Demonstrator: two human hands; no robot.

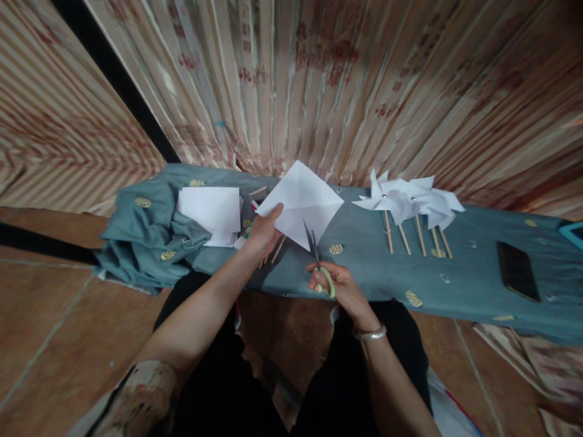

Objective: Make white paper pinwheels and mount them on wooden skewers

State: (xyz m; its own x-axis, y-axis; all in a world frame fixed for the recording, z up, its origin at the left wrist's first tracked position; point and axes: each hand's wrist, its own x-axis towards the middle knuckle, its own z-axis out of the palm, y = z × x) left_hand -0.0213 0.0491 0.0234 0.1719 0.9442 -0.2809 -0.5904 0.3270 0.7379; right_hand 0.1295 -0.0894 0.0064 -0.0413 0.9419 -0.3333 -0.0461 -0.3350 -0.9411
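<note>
My left hand (265, 232) pinches the left corner of a white square sheet of paper (303, 197), thumb on top, and holds it up like a diamond. Faint creases cross the sheet. In my right hand (334, 284) is a pair of scissors (327, 280) with light green handles. Its blades are parted and point up at the paper's lower corner; whether they bite into the paper I cannot tell. Below my left hand, some thin wooden sticks (279, 249) partly show on the cloth.
A stack of white paper (209, 209) lies to the left beside bunched grey-green cloth (146, 227). Several white paper pinwheels (405, 197) on wooden sticks lie to the right. Farther right are a dark phone (518, 270) and a blue-edged object (572, 233). A pleated curtain (296, 79) hangs behind.
</note>
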